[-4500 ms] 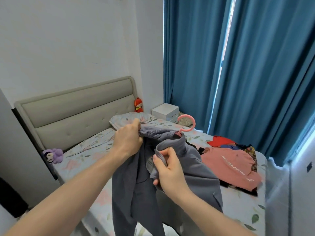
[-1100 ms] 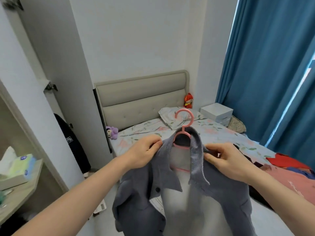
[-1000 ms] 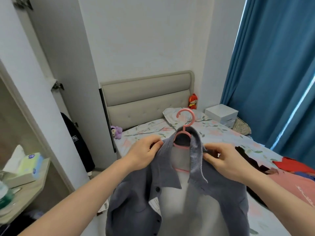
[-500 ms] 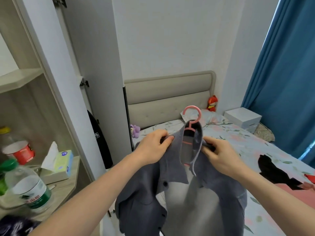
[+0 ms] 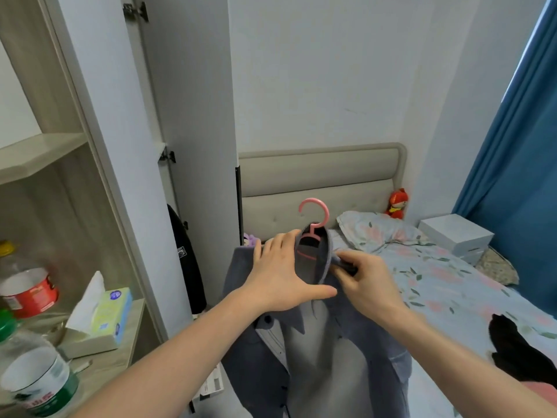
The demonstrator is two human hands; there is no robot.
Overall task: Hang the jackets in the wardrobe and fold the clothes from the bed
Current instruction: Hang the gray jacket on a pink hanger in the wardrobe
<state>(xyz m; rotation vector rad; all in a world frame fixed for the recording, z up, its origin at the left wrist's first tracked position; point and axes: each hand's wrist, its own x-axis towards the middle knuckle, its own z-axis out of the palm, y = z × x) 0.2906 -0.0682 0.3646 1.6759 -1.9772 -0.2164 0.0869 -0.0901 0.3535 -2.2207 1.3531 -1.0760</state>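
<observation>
Right hand [image 5: 366, 286] pinches the collar of the blue-grey button-up jacket [image 5: 328, 351] on its pink plastic hanger [image 5: 313, 220], held up at centre frame, left hand [image 5: 281, 282] spread flat on its shoulder, open wooden wardrobe [image 5: 60, 188] at nine o'clock, floral-sheeted bed [image 5: 437, 285] at three.

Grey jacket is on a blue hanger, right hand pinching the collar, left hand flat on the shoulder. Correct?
Not quite: the hanger is pink, not blue, as the head view shows. The rest holds: the grey jacket is on it, the right hand pinches the collar and the left hand lies flat on the shoulder.
</observation>
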